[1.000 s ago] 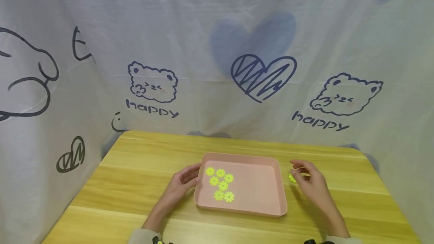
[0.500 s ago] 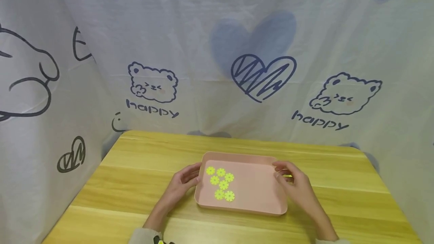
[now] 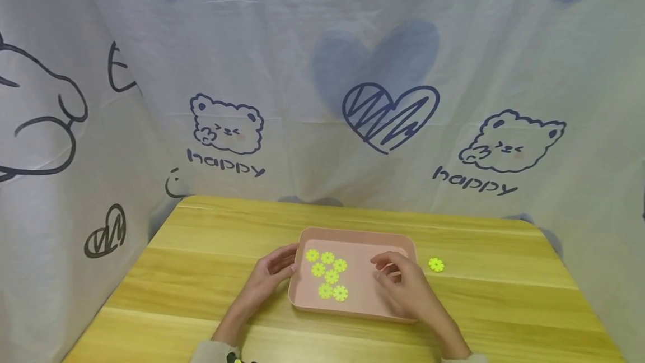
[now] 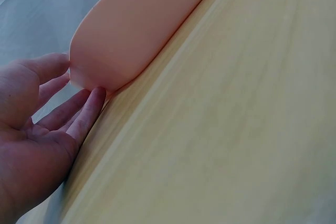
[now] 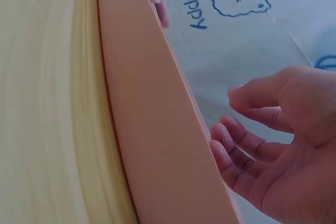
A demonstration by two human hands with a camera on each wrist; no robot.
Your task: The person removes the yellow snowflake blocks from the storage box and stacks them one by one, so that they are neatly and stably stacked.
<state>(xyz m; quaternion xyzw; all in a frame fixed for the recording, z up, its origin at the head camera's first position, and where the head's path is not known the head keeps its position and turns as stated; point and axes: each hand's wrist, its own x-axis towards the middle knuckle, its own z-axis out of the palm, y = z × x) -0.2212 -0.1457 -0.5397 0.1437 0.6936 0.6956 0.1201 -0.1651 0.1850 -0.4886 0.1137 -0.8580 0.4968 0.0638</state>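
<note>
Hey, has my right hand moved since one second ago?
Yes, leftward. A second ago, your right hand was right of the pink tray, below the rightmost "happy" lettering; now it is over the tray, below the scribbled heart.

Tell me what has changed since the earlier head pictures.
The right hand has moved left, from beside the lone yellow piece on the table to over the right half of the tray, uncovering that piece. Whether it had held it is unclear. Unchanged: the tray, the left hand touching its left end, and the seven yellow pieces inside.
</note>
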